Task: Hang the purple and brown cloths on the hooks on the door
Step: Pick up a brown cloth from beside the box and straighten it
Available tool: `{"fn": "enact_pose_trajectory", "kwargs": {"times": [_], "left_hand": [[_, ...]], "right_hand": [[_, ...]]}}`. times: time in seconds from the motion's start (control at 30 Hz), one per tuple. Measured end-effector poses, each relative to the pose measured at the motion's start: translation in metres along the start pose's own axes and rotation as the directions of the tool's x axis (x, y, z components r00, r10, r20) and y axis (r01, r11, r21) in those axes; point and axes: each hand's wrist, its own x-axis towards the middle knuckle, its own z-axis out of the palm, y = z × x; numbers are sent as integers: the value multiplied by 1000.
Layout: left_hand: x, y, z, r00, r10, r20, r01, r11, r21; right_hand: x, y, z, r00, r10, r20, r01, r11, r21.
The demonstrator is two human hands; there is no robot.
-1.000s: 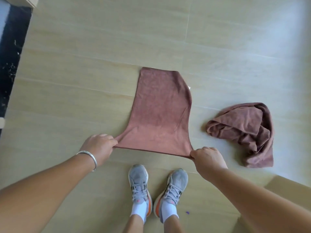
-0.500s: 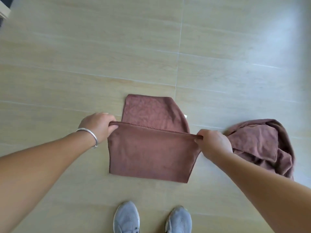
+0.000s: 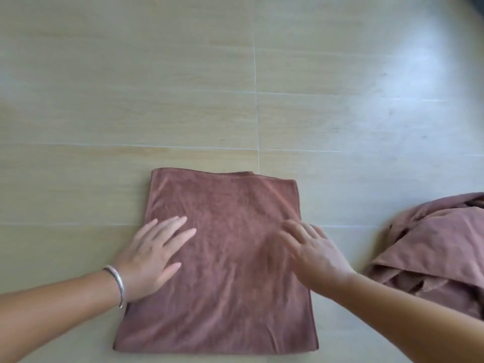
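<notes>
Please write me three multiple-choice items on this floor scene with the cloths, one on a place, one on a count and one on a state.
1. Where does the crumpled cloth lie relative to the folded cloth?
A. On top of it
B. On the floor to its right
C. On the floor to its left

2. How many cloths are in view?
A. One
B. Two
C. Three

3. How are the hands on the folded cloth?
A. Both flat with fingers straight
B. Both pinching corners
C. One lifting it off the floor

Answers:
1. B: the crumpled heap sits apart at the right edge of the view.
2. B: one folded and one crumpled, and no others.
3. A: the left hand and right hand lie spread on the fabric, the right one blurred.
</notes>
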Motion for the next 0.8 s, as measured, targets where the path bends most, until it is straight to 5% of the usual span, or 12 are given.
{"fn": "enact_pose_trajectory", "kwargs": {"times": [0.1, 0.23, 0.4, 0.6, 0.8], "left_hand": [[-47, 24, 13, 958, 207, 196, -215, 976, 19], [-71, 31, 42, 875, 300, 381, -362, 927, 101], [-59, 34, 52, 902, 283, 326, -345, 927, 150], [-23, 38, 20, 956, 90, 279, -138, 978, 157], [12, 20, 9, 969, -37, 244, 3, 990, 138]], "right_hand": [[-53, -31, 11, 949, -309, 62, 307, 951, 36], [-77, -56, 36, 862, -471, 190, 493, 864, -97], [-61, -58, 42, 884, -439, 161, 461, 876, -142], [-30, -50, 24, 967, -205, 150, 221, 970, -99], [4, -25, 22, 982, -189, 8, 188, 973, -136]]}}
